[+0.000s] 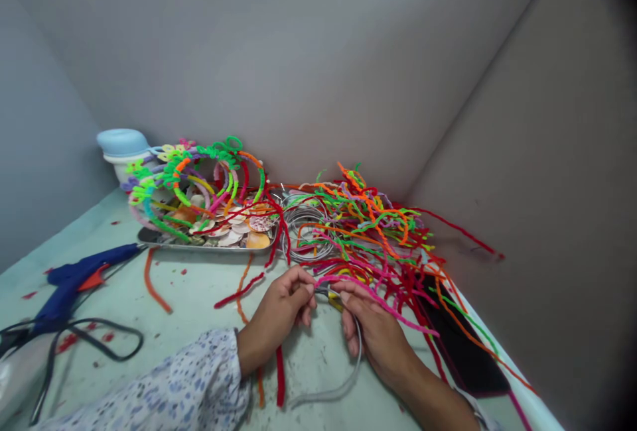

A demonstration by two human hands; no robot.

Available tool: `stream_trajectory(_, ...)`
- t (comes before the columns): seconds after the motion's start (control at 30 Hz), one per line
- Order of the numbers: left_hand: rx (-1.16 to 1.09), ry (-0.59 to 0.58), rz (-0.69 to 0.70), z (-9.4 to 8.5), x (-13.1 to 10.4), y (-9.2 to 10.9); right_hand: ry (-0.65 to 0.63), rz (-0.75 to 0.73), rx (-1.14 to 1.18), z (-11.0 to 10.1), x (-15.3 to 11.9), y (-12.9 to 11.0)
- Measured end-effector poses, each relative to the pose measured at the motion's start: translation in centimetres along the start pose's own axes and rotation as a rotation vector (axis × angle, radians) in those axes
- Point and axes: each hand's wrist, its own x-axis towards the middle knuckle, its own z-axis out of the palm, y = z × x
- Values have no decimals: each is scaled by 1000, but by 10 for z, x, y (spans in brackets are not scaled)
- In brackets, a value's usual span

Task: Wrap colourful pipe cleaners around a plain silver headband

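Near the middle of the table, my left hand (pixel 286 305) pinches the end of a pink pipe cleaner (pixel 393 309). My right hand (pixel 368 321) is close on its right, fingers curled around a grey wire (pixel 357 368) that loops down onto the table. The pink pipe cleaner runs across the fingers of my right hand and trails off to the right. A small dark and yellow object (pixel 334 300) shows between the hands, partly hidden by the fingers. Behind them lie coils of grey wire (pixel 308 255) and a pile of coloured pipe cleaners (pixel 378 219).
A metal tray (pixel 209 248) of shells stands at the back left, with fuzzy rings (pixel 174 172) on it. Beside it is a white jar with a blue lid (pixel 123 142). A blue glue gun (pixel 64 288) with a cord lies left. A dark phone (pixel 470 351) lies right.
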Motion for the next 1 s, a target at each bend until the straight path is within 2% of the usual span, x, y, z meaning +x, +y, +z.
stream_trajectory(0.47, 117, 54, 17, 3, -6, 5, -2, -7, 47, 2, -2, -3)
stream_trajectory(1.0, 54, 37, -37, 4, -4, 6, 21, -11, 61, 2, -2, -4)
